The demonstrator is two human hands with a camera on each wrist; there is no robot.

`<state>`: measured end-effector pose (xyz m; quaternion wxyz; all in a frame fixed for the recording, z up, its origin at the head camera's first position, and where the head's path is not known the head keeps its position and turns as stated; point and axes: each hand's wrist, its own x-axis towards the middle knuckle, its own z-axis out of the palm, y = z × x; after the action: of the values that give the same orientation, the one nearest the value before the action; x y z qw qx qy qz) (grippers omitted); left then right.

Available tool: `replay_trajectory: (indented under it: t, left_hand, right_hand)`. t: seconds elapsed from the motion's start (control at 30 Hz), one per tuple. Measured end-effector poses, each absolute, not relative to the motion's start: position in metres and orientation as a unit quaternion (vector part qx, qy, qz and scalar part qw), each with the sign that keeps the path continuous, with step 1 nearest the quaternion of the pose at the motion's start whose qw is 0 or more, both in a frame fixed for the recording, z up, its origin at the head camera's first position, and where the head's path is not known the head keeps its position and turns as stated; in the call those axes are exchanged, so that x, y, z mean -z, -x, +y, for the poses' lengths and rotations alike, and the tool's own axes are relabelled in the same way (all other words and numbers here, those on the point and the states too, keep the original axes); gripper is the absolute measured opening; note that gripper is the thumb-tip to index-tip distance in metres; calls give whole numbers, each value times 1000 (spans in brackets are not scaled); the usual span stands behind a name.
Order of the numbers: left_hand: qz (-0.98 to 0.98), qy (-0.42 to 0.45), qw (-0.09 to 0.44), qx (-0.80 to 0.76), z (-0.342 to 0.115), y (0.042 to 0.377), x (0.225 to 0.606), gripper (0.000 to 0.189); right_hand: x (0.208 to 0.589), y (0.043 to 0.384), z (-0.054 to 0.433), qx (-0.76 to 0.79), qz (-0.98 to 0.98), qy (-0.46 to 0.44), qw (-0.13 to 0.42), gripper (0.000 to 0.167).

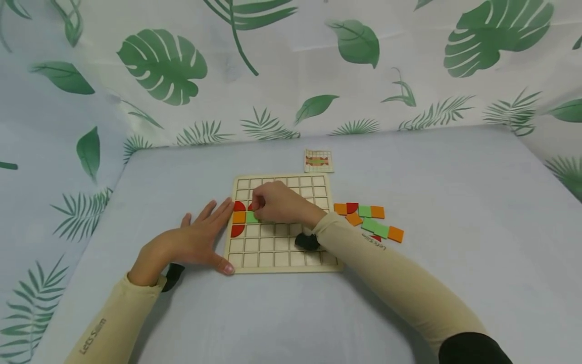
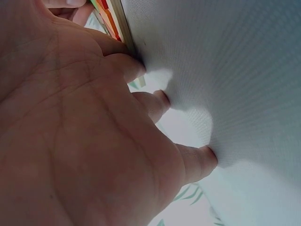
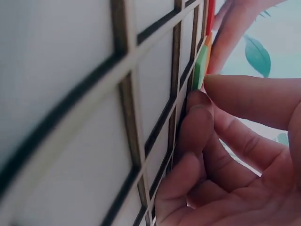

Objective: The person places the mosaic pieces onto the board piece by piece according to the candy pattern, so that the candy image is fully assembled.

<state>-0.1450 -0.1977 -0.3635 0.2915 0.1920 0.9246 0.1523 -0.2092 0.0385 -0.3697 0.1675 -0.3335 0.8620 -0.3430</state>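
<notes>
A pale wooden grid board (image 1: 282, 259) lies flat on the table. My left hand (image 1: 195, 243) spreads its fingers along the board's left edge, with the thumb at the near left corner; in the left wrist view fingertips (image 2: 207, 157) press on the cloth. Over the board's left part, my right hand (image 1: 284, 202) pinches a red tile (image 1: 250, 206) beside the far edge of a green tile (image 1: 251, 217); the hand hides much of the red tile. An orange tile (image 1: 238, 217) sits left of the green one, between two red rounded tiles (image 1: 237, 231) in the left column.
Right of the board lie several loose orange, green and red tiles (image 1: 381, 228), some overlapping. A small pattern card (image 1: 319, 161) with a red, orange and green design stands behind the board's far edge. Leaf-printed cloth (image 1: 273, 91) hangs behind the table.
</notes>
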Motion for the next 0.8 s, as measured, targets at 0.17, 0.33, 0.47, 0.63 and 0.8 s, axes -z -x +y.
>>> replay_trajectory:
  t: [0.17,0.33,0.47,0.63,0.8]
  left_hand:
    - [925,-193,292,-150,-197,144,362,147]
    - [925,-185,296,-150,-196,145,364,148]
    - [926,-188,292,-147,-196,144,364,148]
    - [930,-189,284,-139,-196,143,363,149]
    - [930,-189,282,-141,-195,143,364,149]
  right_hand:
    - [366,203,48,358,856,336,163,9]
    - [364,194,62,369,846,342,178,9]
    - [362,184,79,386,834,346,191,13]
    - [361,172,99,415,814,351,202,27]
    - [354,169,124,448,811,326,187,28]
